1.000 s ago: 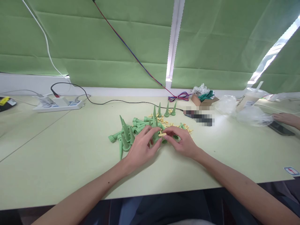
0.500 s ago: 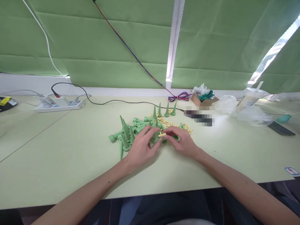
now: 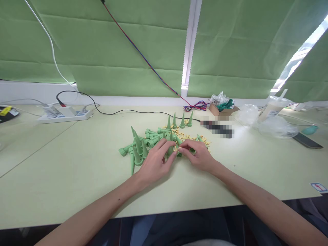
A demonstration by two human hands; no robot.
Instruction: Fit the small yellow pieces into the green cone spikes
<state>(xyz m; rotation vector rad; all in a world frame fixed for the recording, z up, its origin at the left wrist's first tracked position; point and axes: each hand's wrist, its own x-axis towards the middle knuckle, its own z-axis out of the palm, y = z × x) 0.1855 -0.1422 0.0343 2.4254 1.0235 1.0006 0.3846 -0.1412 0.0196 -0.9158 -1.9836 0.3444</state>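
Note:
Both hands meet over the table, fingertips close around a small yellow plastic piece [image 3: 175, 149]. My left hand [image 3: 159, 158] pinches it between thumb and fingers. From the other side, my right hand [image 3: 197, 154] is closed at the same spot, thumb and forefinger pressed on the piece's end. Green plastic cone spikes [image 3: 138, 147] lie and stand in a heap beside and behind my left hand. Several small yellow pieces [image 3: 189, 136] are scattered behind my right hand. The exact shape of the held piece is mostly covered by fingers.
Green spikes [image 3: 182, 121] stand upright at the back of the heap. A white power strip [image 3: 65, 117] sits at the left. On the right are a small cardboard box [image 3: 223, 111], a lidded cup [image 3: 272, 108], plastic bags [image 3: 278, 128] and a dark phone [image 3: 307, 140]. A black cable [image 3: 133, 110] crosses behind.
The yellow piece has turned between the fingertips and shows less of its length. My right fingers have shifted slightly over it; both hands otherwise keep their place.

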